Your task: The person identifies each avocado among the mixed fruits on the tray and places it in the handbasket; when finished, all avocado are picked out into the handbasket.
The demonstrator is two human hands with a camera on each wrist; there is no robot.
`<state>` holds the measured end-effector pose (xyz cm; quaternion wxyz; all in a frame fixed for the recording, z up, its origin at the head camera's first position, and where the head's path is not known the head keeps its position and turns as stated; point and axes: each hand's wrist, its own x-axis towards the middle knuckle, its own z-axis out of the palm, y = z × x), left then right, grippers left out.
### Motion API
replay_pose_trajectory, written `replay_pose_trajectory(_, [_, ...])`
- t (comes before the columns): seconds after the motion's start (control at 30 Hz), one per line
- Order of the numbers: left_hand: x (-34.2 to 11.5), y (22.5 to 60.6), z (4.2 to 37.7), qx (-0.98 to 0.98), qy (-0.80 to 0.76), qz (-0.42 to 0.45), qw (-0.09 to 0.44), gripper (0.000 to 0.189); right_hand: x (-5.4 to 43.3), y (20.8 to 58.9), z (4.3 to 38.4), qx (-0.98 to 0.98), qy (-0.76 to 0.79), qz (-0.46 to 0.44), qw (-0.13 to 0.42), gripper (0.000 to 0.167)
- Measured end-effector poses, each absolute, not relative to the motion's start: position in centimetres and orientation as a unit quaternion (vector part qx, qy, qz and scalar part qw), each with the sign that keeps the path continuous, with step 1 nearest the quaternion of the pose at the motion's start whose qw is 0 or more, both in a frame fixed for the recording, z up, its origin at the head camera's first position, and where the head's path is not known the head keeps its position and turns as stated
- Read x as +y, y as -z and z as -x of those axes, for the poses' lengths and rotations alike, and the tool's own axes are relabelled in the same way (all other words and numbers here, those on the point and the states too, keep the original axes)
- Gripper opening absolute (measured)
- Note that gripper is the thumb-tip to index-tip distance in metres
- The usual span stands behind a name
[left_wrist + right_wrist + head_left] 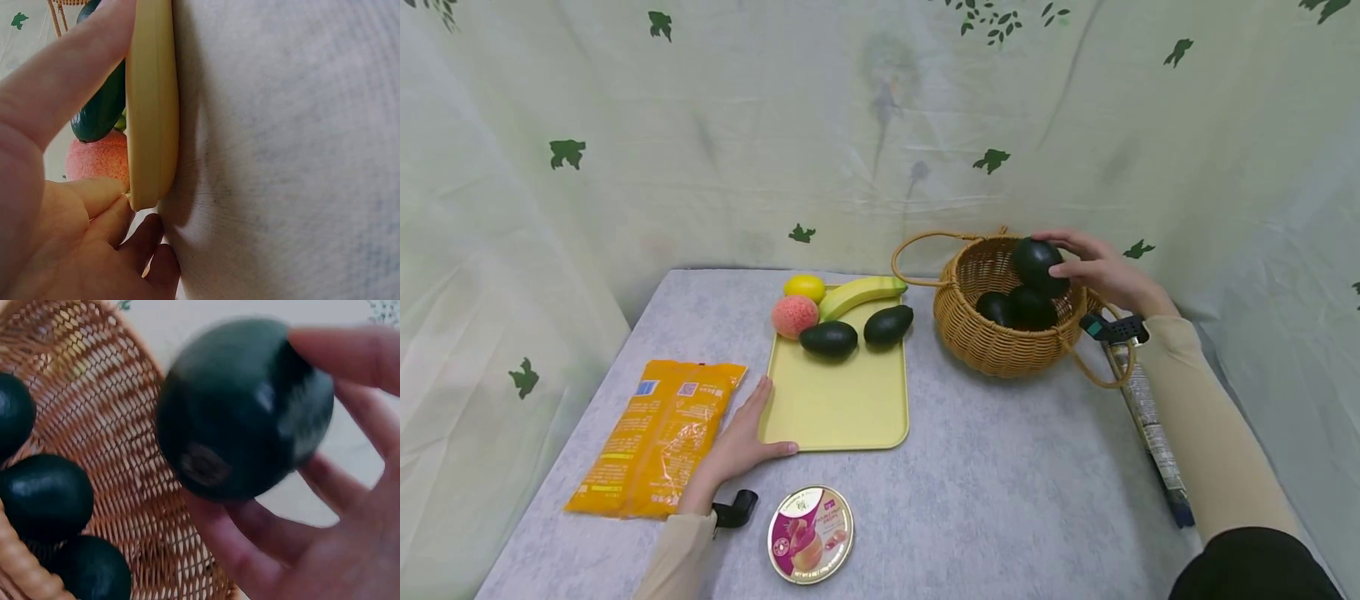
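Note:
My right hand [1093, 271] holds a dark green avocado [1037, 258] with fingers and thumb around it, over the right side of a wicker basket [1000, 354]. Three more avocados [47, 497] lie inside the basket in the right wrist view. At the near left corner of a pale yellow tray [842, 417], my left hand [741, 442] rests with its thumb along the front edge and its straight fingers against the left side. The tray carries two avocados [888, 326], a banana [865, 292], a pink peach [794, 317] and a yellow lemon [805, 287].
An orange plastic bag [658, 442] lies left of the tray, close beside my left hand. In front stands a round tin [810, 535] with a fruit label. A long dark package [1153, 425] lies partly under my right forearm. A patterned curtain [737, 150] hangs behind the table.

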<state>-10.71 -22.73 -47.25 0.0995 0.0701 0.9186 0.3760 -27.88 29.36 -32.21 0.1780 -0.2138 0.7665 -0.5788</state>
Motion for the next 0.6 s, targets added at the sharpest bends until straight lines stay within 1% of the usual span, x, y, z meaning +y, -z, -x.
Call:
replay_pose_trajectory(0.27, [-22.8,47.4,10.8,0.918,-0.377,-0.068,0.098,0.113,29.5,32.4,29.2,0.805,0.484,0.219,0.264,0.053])
replay_pose_trajectory(0.4, [-22.8,47.5,10.7,0.918,-0.378,-0.064,0.100,0.113,29.3,32.5,29.5,0.814,0.439,0.240,0.294,0.055])
replay_pose_trajectory(0.5, [-22.8,47.4,10.7,0.919,-0.377,-0.063,0.100,0.113,29.3,32.6,29.8,0.812,0.417,0.260,0.316,0.051])
replay_pose_trajectory(0.6, [-22.7,47.3,10.7,0.919,-0.377,-0.063,0.100,0.112,29.2,32.7,30.0,0.805,0.405,0.263,0.344,0.043])
